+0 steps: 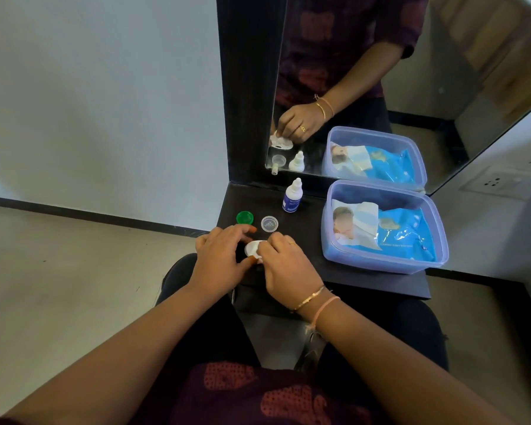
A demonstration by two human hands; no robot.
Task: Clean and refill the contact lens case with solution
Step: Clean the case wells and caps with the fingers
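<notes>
On the table [307, 231], near edge, we hold the lens case [253, 248] w/ both hands: left hand [218, 259] fingers curled round one end, right hand [285, 268] fingers pinching the other. Prob. light, stiff, slippery when wet; we'd grip its outer edges.

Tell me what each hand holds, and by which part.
Both hold the white lens case: the left hand grips its left end, the right hand pinches its right end. The exact finger contact is hidden.
</notes>
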